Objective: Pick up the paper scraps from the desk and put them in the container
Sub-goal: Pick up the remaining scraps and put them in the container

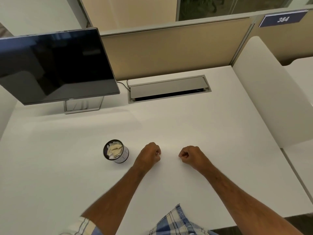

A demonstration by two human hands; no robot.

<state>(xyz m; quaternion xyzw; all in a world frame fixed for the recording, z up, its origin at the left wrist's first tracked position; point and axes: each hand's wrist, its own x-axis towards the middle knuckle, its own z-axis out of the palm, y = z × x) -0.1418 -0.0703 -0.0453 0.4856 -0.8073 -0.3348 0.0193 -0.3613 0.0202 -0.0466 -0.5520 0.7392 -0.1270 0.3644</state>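
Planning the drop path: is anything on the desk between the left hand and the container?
Nothing visible. The left hand is just right of the container, with only bare desk between them. Whether that hand holds a scrap is unclear.

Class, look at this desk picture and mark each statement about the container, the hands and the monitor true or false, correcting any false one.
1. The container already holds crumpled paper scraps. True.
2. The container stands to the right of both hands. False: it stands to the left of the left hand and the right hand.
3. Both hands have curled fingers. True.
4. The monitor screen is lit and shows a document. False: the screen is dark.
5. The container lies tipped on its side. False: it stands upright on the desk.
6. A sign on the partition reads 384. True.
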